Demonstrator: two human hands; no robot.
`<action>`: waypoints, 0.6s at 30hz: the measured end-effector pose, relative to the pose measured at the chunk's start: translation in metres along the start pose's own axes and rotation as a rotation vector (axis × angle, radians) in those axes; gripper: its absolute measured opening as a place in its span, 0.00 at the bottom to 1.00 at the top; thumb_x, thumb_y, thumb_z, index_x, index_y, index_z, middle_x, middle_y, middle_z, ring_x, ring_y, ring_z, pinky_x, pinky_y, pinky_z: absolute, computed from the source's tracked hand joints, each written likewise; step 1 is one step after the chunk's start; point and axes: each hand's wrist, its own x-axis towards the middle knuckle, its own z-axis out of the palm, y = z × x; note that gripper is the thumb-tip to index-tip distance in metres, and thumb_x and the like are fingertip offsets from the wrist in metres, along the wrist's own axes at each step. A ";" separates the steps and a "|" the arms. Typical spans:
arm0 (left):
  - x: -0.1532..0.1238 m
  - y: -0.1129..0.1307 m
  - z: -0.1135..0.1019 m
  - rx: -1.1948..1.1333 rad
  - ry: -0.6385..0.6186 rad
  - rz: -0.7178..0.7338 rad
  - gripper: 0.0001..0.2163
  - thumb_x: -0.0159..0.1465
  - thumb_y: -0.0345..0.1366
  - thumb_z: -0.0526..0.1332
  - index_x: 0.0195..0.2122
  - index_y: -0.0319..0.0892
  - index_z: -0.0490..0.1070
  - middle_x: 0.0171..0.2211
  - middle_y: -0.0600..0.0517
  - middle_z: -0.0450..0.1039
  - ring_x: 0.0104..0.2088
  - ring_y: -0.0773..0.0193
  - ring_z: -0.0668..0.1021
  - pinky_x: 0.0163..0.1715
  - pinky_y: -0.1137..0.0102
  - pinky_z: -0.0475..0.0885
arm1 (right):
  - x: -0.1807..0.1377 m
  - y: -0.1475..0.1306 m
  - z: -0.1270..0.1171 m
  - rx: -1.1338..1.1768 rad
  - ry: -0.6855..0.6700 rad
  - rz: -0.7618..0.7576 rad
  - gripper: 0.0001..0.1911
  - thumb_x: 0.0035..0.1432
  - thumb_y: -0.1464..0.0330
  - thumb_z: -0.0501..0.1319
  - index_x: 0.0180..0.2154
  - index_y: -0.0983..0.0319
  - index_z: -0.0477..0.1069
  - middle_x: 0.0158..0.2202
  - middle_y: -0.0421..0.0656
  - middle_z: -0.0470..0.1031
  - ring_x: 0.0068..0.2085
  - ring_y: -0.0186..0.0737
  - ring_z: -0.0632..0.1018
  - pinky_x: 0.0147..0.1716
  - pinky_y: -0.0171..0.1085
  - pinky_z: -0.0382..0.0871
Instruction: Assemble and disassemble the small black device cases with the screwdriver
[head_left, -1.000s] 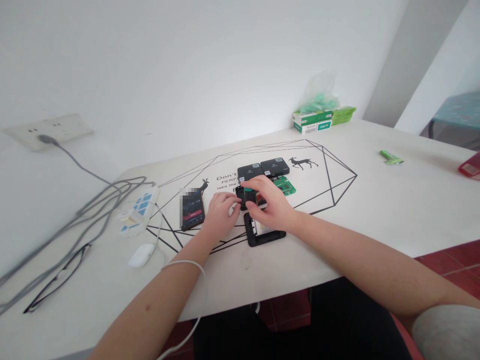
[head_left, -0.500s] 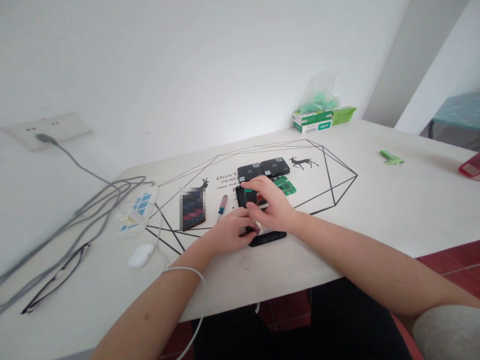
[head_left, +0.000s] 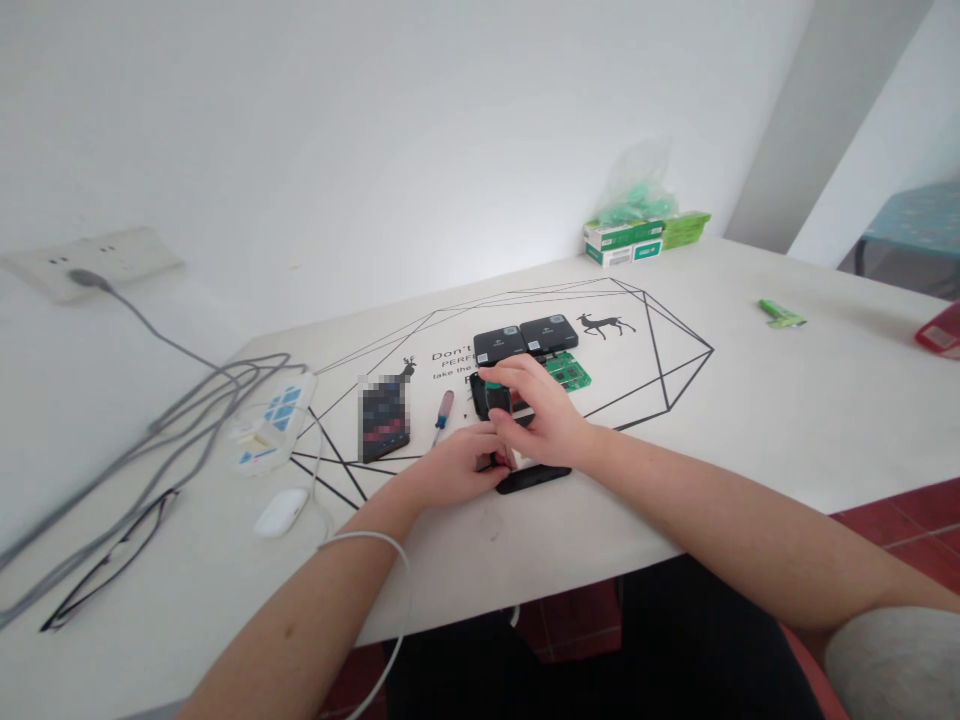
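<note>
My right hand (head_left: 544,415) is closed on a small black module with a green part (head_left: 495,398), held just above the table. My left hand (head_left: 454,465) lies beside it with its fingers curled onto the left end of a black frame (head_left: 536,477) flat on the table. Behind the hands sit two black boxes (head_left: 525,337) side by side and a green circuit board (head_left: 568,370). A screwdriver with a red and blue handle (head_left: 442,411) lies free to the left of my hands.
A phone (head_left: 384,418) lies left of the screwdriver. Further left are a power strip (head_left: 271,420) with grey cables, a white earbud case (head_left: 281,512) and black glasses (head_left: 105,575). Green and white boxes (head_left: 637,240) stand at the back, a green wrapper (head_left: 780,315) at right.
My left hand left the spot beside the small module and came down onto the black frame, uncovering the screwdriver. My right hand stayed on the module.
</note>
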 end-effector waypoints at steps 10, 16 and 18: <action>0.000 0.001 -0.001 -0.043 -0.008 -0.063 0.07 0.62 0.25 0.64 0.36 0.44 0.78 0.39 0.50 0.80 0.40 0.60 0.81 0.42 0.66 0.79 | 0.003 -0.001 -0.002 -0.002 0.002 -0.051 0.25 0.66 0.73 0.57 0.64 0.56 0.63 0.52 0.51 0.72 0.50 0.45 0.76 0.37 0.41 0.81; -0.001 -0.006 0.002 -0.089 -0.024 -0.091 0.06 0.65 0.26 0.64 0.37 0.44 0.79 0.41 0.50 0.81 0.42 0.59 0.81 0.45 0.64 0.79 | 0.003 -0.002 -0.001 -0.013 0.024 -0.096 0.25 0.66 0.73 0.57 0.63 0.56 0.63 0.51 0.51 0.72 0.50 0.45 0.76 0.36 0.41 0.81; -0.002 -0.007 0.002 -0.085 -0.027 -0.087 0.06 0.66 0.26 0.65 0.38 0.44 0.79 0.41 0.49 0.81 0.42 0.58 0.81 0.46 0.64 0.79 | 0.005 -0.003 -0.002 0.004 0.035 -0.115 0.25 0.67 0.74 0.57 0.63 0.56 0.63 0.50 0.50 0.72 0.49 0.45 0.76 0.36 0.40 0.80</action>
